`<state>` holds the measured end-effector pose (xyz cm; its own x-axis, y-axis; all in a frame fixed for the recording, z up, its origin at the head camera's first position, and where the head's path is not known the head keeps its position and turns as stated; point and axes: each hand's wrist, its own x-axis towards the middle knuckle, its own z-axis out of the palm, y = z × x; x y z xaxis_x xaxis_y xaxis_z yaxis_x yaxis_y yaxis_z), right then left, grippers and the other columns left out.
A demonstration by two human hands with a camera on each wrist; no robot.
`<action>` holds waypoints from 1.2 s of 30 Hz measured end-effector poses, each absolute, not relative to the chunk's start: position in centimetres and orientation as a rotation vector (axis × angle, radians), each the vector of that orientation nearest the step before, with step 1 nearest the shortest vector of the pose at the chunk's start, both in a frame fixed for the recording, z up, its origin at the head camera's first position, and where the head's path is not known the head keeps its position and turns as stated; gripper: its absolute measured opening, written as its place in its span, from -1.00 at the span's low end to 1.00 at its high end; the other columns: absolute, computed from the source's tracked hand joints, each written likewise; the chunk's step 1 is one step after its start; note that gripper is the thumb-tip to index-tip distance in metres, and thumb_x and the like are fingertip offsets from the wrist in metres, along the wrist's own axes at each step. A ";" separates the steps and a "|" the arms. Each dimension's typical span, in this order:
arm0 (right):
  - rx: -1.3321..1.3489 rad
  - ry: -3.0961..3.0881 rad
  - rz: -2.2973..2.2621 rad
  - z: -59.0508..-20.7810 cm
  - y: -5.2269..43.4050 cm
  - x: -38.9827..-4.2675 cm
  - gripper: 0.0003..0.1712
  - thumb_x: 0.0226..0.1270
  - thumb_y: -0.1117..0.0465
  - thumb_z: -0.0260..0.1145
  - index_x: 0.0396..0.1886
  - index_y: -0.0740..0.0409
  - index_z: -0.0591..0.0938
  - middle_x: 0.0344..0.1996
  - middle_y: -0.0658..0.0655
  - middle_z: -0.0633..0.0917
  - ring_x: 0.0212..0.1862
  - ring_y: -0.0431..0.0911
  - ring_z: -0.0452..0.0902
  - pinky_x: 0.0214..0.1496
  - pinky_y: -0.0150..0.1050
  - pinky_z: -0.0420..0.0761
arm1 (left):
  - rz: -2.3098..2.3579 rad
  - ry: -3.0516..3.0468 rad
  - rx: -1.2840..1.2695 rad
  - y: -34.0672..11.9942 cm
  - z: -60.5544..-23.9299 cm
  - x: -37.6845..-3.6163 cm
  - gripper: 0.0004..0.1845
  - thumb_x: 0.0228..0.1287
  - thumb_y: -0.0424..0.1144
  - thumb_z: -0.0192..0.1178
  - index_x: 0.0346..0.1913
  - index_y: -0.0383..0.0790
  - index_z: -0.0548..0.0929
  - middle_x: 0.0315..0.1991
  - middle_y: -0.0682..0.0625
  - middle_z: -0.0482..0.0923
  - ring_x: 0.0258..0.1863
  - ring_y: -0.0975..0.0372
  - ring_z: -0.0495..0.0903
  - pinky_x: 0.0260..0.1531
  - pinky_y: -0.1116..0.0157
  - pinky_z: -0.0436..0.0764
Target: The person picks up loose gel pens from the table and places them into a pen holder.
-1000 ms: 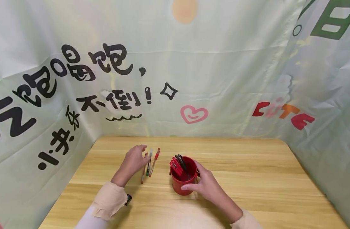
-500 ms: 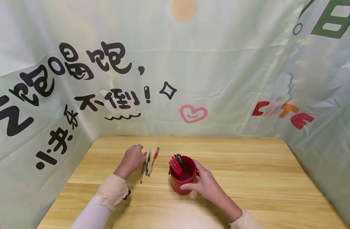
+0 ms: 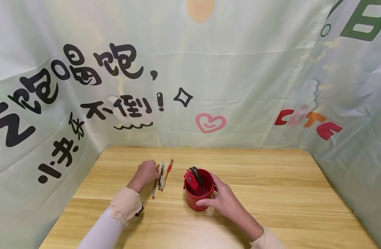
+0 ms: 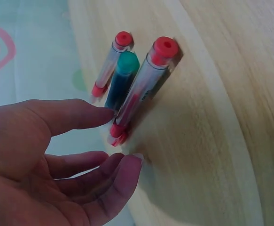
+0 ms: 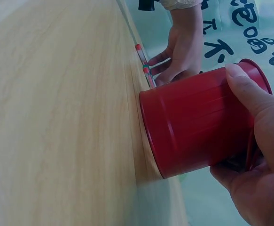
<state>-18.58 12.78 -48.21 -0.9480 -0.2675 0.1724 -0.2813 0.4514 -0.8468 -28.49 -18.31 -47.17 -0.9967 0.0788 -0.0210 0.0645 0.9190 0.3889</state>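
Three pens lie side by side on the wooden table point(image 3: 271, 180): a red-capped pen point(image 3: 167, 174) point(image 4: 144, 84), a green pen point(image 3: 161, 175) point(image 4: 121, 80) and another red pen point(image 3: 155, 185) point(image 4: 109, 63). My left hand point(image 3: 145, 174) point(image 4: 120, 136) sits just left of them with loosely bent fingers, the index fingertip point(image 4: 101, 114) at the pens' ends, gripping nothing. My right hand point(image 3: 223, 200) point(image 5: 254, 141) holds a red cup point(image 3: 198, 193) point(image 5: 193, 122), thumb on its side near the rim. Several red and black pens point(image 3: 192, 177) stand in the cup.
A printed pale-green cloth backdrop point(image 3: 240, 86) closes off the table at the back, left and right. Bare wood stretches right of the cup and along the front edge. A dark wrist strap point(image 3: 140, 210) shows under my left sleeve.
My left hand has drawn its fingers back a little and bent them, staying beside the three pens. The right hand and the cup have not moved.
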 end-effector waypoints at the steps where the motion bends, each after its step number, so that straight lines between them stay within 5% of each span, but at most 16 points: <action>1: 0.506 -2.661 1.557 -48.2 12.8 -18.6 0.17 -0.16 -0.10 0.75 0.51 -0.13 0.41 0.35 -0.06 0.61 0.40 -0.03 0.56 0.30 -0.12 0.67 | 0.612 3.042 0.114 -18.3 -47.2 -28.5 -0.70 0.16 -0.36 0.36 -0.56 -0.19 0.43 -0.62 0.05 0.28 -0.62 0.24 0.28 -0.61 0.36 0.27; 36: 0.520 -2.662 1.558 -48.1 12.8 -18.5 0.17 -0.14 -0.14 0.74 0.52 -0.14 0.39 0.36 -0.06 0.60 0.40 -0.03 0.55 0.30 -0.09 0.67 | 0.580 3.057 0.135 -18.1 -47.1 -28.7 -0.59 0.07 -0.47 0.28 -0.69 -0.10 0.29 -0.67 0.09 0.12 -0.63 0.21 0.16 -0.60 0.31 0.23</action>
<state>-18.52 12.82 -48.12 -0.9446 -0.2764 0.1769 -0.2895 0.4485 -0.8456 -28.71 -18.12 -47.12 -0.9959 0.0903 -0.0101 0.0803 0.9269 0.3667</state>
